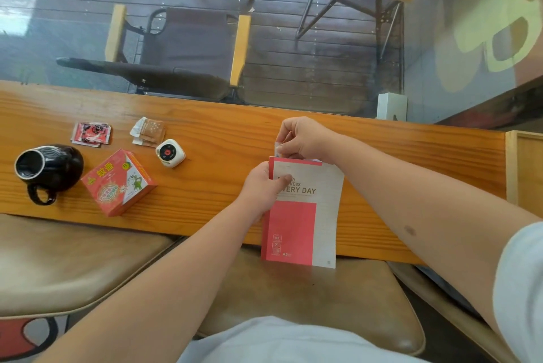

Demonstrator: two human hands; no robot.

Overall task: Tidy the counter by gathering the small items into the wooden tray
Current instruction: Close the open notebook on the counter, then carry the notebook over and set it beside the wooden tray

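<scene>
The notebook is held at its far left corner by the left hand, thumb over the cover, fingers closed on the edge. The right hand is closed in a pinch on a small white slip just beyond the notebook's far edge; what the slip is cannot be told. Whether it is being tucked in or pulled out cannot be told either.

The notebook's long axis runs away from the body, near end overhanging the counter edge, far end pointing at the window. The slip stands roughly upright in the pinch, touching or just above the far edge.

The tray is seen only as a wooden rim at the right end of the counter, well to the right of the right fingers. The right hand is the nearer one to it, so a carry to the right is judged the likely move for the slip.

The other small items lie well to the left of the left fingers: timer nearest, then brown sachets, red box, red sachets, mug farthest. The box's long axis runs diagonally, near-left to far-right. The mug lies on its side, mouth to the left. The left hand is nearer to all of these; none is in the tray yet.
</scene>
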